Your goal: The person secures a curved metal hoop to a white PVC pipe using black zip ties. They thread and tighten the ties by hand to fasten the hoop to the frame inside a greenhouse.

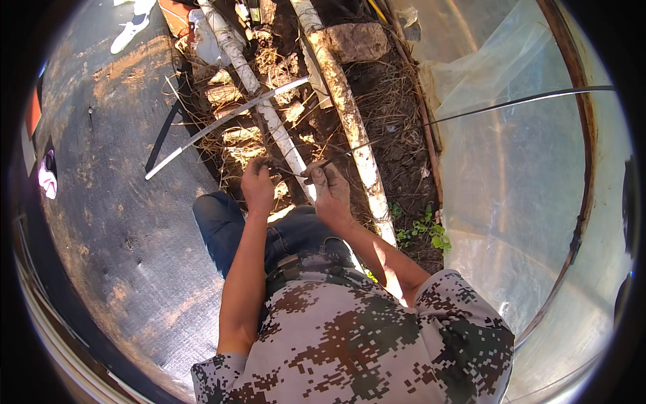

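Note:
Both hands are held close together in front of my waist. My left hand [258, 189] has its fingers closed on a thin dark cord or wire. My right hand [330, 194], thumb up and dirty, pinches the same dark cord [371, 143], which runs on to the right towards the plastic sheet. Whether it is cord, wire or a thin strip cannot be told. Under the hands slants a pale, white-coated pole [275, 123]; a second, patchy pole [348, 116] lies to its right. Up and left of my left hand is a thin whitish rod [222, 121].
Dark ground fabric [126, 217] covers the left side. Translucent plastic sheeting [504, 187] with a curved rusty bar [588, 141] stands at the right. A rough block [353, 42] and dry stalks [391, 101] lie ahead. Another person's white shoe [130, 35] is at the upper left.

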{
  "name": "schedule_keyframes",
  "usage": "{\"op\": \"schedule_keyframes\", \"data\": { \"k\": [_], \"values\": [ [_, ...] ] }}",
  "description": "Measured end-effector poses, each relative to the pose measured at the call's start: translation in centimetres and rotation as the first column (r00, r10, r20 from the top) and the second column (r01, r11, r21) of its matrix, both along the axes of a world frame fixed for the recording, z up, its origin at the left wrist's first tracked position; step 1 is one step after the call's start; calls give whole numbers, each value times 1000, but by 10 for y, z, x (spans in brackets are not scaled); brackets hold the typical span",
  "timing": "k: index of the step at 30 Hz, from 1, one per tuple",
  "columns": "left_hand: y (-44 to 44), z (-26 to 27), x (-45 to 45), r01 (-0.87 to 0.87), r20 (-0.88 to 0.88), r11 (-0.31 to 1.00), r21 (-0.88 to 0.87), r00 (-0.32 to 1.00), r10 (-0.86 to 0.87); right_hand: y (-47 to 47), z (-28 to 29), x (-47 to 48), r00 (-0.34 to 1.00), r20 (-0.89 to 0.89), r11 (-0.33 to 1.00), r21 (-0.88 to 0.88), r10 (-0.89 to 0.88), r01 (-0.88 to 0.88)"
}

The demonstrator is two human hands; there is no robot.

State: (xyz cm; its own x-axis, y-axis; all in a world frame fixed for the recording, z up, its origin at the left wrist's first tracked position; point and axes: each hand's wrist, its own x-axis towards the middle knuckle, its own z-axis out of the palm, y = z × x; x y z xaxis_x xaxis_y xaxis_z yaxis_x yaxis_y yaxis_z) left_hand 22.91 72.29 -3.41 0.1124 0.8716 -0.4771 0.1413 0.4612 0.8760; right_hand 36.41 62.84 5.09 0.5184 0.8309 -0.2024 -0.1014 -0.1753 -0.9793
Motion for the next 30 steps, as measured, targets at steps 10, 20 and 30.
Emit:
{"op": "schedule_keyframes", "data": {
  "k": [10, 20, 30],
  "values": [
    [2, -10, -8, -2, 3, 992, -125, 1000, 2, 9, -17, 0, 982, -172, 997, -27, -74, 70],
    [-17, 11, 6, 149, -9, 980, 128, 989, -149, 13, 4, 3, 931, -365, 983, -159, 27, -91],
    [-27, 7, 14, 231, -42, 972, 27, 972, -230, 11, -11, 15, 883, -445, 988, -109, -146, 108]
  ]
}}
